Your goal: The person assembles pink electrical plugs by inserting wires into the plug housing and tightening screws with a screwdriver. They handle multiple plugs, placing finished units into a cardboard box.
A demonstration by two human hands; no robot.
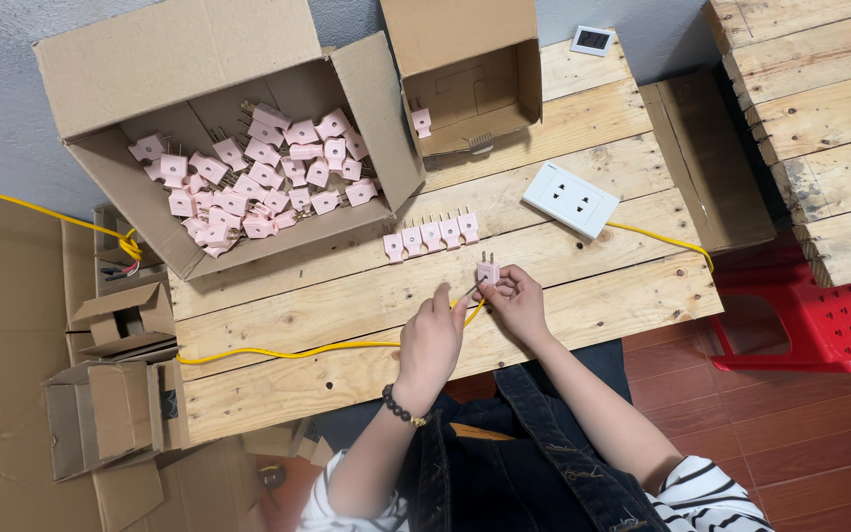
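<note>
Your right hand (516, 300) pinches a small pink plug (488, 271) between thumb and fingers (506, 285), prongs pointing away from you, just above the wooden tabletop (593, 296). Your left hand (432, 340) is closed around a thin tool (469, 292) whose dark tip reaches the plug's lower edge; what kind of tool it is cannot be made out. A yellow cable (288, 352) runs under your left fingers and off to their left across the planks. Just beyond both sets of fingers lies a row of five pink plugs (430, 234), and farther off to the right of them sits a white socket block (570, 199). Well beyond your left fingers stands an open cardboard box (366, 128) heaped with more pink plugs (253, 177).
</note>
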